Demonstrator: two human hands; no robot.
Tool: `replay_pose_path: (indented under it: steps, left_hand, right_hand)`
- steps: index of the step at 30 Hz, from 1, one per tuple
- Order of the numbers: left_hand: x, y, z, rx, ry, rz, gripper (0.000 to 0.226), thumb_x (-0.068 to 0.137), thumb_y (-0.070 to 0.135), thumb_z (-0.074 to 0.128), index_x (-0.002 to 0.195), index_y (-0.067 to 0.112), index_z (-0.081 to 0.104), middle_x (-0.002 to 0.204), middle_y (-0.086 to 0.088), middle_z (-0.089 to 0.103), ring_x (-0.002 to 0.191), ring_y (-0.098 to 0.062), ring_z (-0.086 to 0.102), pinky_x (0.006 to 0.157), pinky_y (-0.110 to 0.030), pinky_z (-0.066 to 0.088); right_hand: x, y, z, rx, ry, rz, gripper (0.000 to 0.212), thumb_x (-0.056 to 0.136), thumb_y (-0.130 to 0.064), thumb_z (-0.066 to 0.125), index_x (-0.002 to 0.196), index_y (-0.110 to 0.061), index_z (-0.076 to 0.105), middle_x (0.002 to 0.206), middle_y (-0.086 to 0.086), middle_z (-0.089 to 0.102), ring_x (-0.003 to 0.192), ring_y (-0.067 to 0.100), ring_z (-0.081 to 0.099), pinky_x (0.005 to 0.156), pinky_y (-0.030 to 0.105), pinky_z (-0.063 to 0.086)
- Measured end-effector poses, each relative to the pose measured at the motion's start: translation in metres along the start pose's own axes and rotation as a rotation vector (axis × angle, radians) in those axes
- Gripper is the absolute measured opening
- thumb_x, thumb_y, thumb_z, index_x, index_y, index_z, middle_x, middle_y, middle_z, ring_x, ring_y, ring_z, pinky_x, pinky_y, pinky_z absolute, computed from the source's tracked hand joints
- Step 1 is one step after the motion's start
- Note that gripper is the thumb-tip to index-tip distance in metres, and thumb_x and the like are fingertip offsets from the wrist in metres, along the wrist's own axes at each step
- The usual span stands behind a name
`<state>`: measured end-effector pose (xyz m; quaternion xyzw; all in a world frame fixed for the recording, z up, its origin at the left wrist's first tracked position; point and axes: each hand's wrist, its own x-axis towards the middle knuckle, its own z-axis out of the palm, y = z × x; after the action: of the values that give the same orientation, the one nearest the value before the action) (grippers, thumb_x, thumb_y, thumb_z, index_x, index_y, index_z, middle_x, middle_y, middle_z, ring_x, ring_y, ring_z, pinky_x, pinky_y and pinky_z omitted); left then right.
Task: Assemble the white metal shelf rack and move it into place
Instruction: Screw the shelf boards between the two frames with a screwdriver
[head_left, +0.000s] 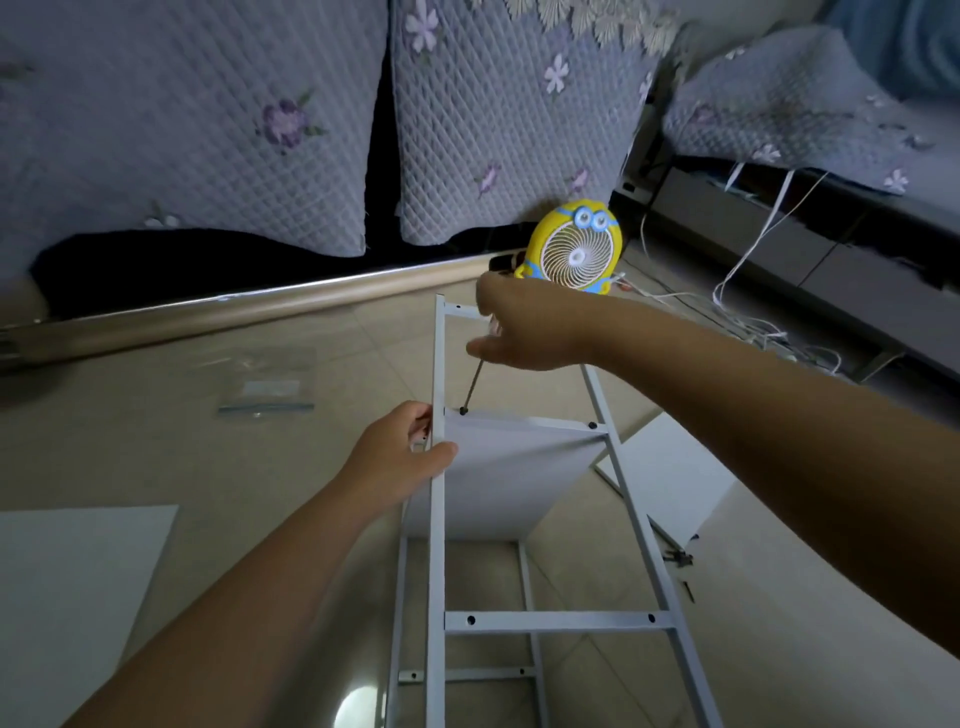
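White rack frame (439, 519) gripped by left hand (395, 462), right hand (530, 327) gripping a screwdriver (471, 384), yellow fan (576, 249) just beyond.

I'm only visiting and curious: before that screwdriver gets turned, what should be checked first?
1. Screwdriver tip on screw: ok, it meets the head.
2. Left hand steadying frame: ok, it grips the left upright.
3. Right hand on the screwdriver: ok, curled round its top.
4. Shelf fastened at its other end: ok, a second screw sits there.
5. Screw driven fully home: cannot tell.
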<state>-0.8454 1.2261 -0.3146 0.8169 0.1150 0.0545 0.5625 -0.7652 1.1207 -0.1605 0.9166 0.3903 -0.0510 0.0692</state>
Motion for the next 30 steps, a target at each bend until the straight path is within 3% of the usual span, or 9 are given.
replay_pose_path:
  steps: [3, 6, 10, 13, 15, 19, 23, 27, 30]
  left_hand:
    - [0.001, 0.000, -0.001, -0.001, 0.006, -0.003, 0.042, 0.085, 0.014, 0.063, 0.125, 0.012, 0.051, 0.120, 0.002, 0.056, 0.118, -0.012, 0.050, 0.091, -0.023, 0.040]
    - [0.002, 0.001, -0.001, 0.015, 0.006, -0.005, 0.042, 0.085, 0.015, 0.063, 0.125, 0.013, 0.050, 0.125, 0.000, 0.056, 0.118, -0.013, 0.051, 0.093, -0.024, 0.041]
    - [0.000, 0.003, 0.000, 0.011, 0.011, 0.005, 0.041, 0.086, 0.016, 0.062, 0.125, 0.013, 0.050, 0.119, 0.004, 0.056, 0.116, -0.010, 0.051, 0.089, -0.022, 0.040]
    - [-0.001, 0.003, 0.000, 0.019, 0.016, 0.001, 0.042, 0.086, 0.015, 0.062, 0.126, 0.012, 0.049, 0.112, 0.008, 0.052, 0.109, -0.006, 0.049, 0.087, -0.021, 0.038]
    - [-0.001, 0.002, 0.001, 0.011, 0.017, -0.003, 0.041, 0.085, 0.014, 0.062, 0.124, 0.013, 0.050, 0.112, 0.007, 0.054, 0.107, -0.005, 0.049, 0.086, -0.021, 0.039]
    - [-0.001, 0.002, 0.001, 0.033, 0.013, 0.002, 0.040, 0.085, 0.016, 0.062, 0.123, 0.014, 0.050, 0.111, 0.008, 0.054, 0.104, -0.004, 0.050, 0.084, -0.021, 0.039]
    - [0.001, 0.003, 0.001, 0.045, 0.005, 0.004, 0.042, 0.086, 0.016, 0.061, 0.125, 0.014, 0.049, 0.115, 0.006, 0.055, 0.106, -0.004, 0.049, 0.084, -0.021, 0.039]
    - [0.000, 0.003, 0.001, 0.037, 0.016, -0.003, 0.041, 0.086, 0.015, 0.061, 0.125, 0.013, 0.050, 0.117, 0.006, 0.054, 0.107, -0.003, 0.047, 0.084, -0.021, 0.039]
    - [-0.002, 0.003, 0.002, 0.048, 0.026, -0.002, 0.041, 0.087, 0.016, 0.060, 0.127, 0.013, 0.048, 0.113, 0.008, 0.052, 0.105, -0.004, 0.047, 0.084, -0.021, 0.039]
  right_hand:
    - [-0.003, 0.009, -0.008, 0.133, -0.129, -0.068, 0.014, 0.093, -0.014, 0.044, 0.101, -0.010, 0.055, 0.098, 0.011, 0.066, 0.068, 0.021, 0.057, 0.055, 0.022, 0.044]
    - [-0.004, 0.010, -0.007, 0.088, -0.068, -0.083, 0.017, 0.094, -0.020, 0.046, 0.086, -0.010, 0.057, 0.071, 0.012, 0.066, 0.047, 0.017, 0.053, 0.062, 0.027, 0.049]
    - [0.004, 0.001, 0.004, 0.001, 0.117, 0.000, 0.045, 0.094, -0.037, 0.048, 0.056, -0.013, 0.038, 0.063, 0.003, 0.046, 0.068, 0.017, 0.045, 0.072, 0.028, 0.042]
    - [0.015, -0.003, 0.011, 0.070, 0.173, 0.155, 0.049, 0.094, -0.037, 0.046, 0.054, -0.012, 0.035, 0.057, 0.001, 0.039, 0.065, 0.017, 0.044, 0.079, 0.029, 0.046]
    - [0.017, -0.005, 0.011, 0.063, 0.133, 0.159, 0.046, 0.095, -0.037, 0.044, 0.062, -0.005, 0.037, 0.061, 0.003, 0.040, 0.069, 0.017, 0.043, 0.071, 0.027, 0.040]
    - [0.002, -0.005, -0.002, 0.277, -0.097, -0.014, 0.009, 0.093, -0.016, 0.047, 0.100, -0.011, 0.044, 0.070, 0.005, 0.053, 0.050, 0.015, 0.051, 0.040, 0.020, 0.042]
    - [-0.006, 0.003, -0.006, 0.287, -0.117, -0.062, 0.018, 0.094, -0.013, 0.046, 0.077, -0.009, 0.049, 0.059, 0.003, 0.061, 0.038, 0.012, 0.054, 0.041, 0.010, 0.042]
    - [0.004, 0.000, 0.003, 0.156, 0.037, 0.083, 0.043, 0.095, -0.033, 0.045, 0.057, -0.013, 0.043, 0.024, -0.006, 0.043, 0.022, 0.003, 0.043, 0.054, 0.021, 0.048]
    - [0.006, -0.013, 0.007, 0.093, 0.160, 0.186, 0.045, 0.094, -0.036, 0.044, 0.059, -0.007, 0.041, 0.048, -0.003, 0.048, 0.056, 0.009, 0.052, 0.059, 0.025, 0.040]
